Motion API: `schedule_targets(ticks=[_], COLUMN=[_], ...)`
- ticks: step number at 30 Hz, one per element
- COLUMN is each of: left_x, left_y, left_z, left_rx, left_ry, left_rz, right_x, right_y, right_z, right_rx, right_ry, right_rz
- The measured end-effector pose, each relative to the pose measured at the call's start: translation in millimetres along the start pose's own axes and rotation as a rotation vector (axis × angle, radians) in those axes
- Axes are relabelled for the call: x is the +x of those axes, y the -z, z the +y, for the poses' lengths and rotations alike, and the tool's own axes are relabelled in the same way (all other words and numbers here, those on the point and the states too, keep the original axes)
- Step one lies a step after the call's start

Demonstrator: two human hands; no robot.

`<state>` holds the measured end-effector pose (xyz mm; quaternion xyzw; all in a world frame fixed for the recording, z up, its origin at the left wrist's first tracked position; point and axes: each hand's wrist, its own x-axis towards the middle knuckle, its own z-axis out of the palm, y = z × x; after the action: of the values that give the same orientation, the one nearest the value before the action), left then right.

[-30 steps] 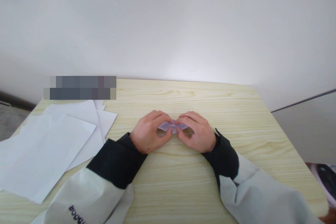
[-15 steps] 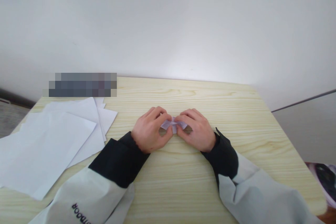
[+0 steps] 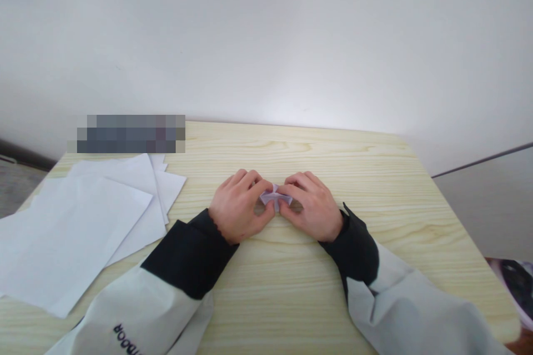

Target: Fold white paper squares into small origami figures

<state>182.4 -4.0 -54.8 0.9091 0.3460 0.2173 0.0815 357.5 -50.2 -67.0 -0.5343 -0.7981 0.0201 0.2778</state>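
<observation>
A small folded piece of pale lilac paper (image 3: 275, 197) sits at the middle of a light wooden table (image 3: 291, 283). My left hand (image 3: 239, 206) pinches its left side, fingers curled over the top and thumb underneath. From the other side my right hand (image 3: 310, 206) pinches its right part in the same way. The fingertips of both hands nearly touch over the paper, and most of it is hidden by them. Both wrists rest on the tabletop.
Several loose white paper sheets (image 3: 79, 227) lie overlapping on the left part of the table. A white wall rises right behind the table's far edge. A dark object (image 3: 516, 283) shows past the table's right edge, low down.
My hands have drawn closer together and the folded paper between them looks narrower and more bunched. The sheets on the left have not moved.
</observation>
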Motion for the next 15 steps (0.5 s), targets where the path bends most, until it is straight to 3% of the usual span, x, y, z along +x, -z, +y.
schedule_targets(ticks=[15], left_x=[-0.6], left_y=[-0.9], left_z=[-2.6], left_rx=[-0.026], left_ry=[-0.011], left_rz=[0.023], right_x=[0.0], right_y=[1.5], right_z=[1.3], right_rx=[0.006], right_ry=[0.040], right_rz=[-0.008])
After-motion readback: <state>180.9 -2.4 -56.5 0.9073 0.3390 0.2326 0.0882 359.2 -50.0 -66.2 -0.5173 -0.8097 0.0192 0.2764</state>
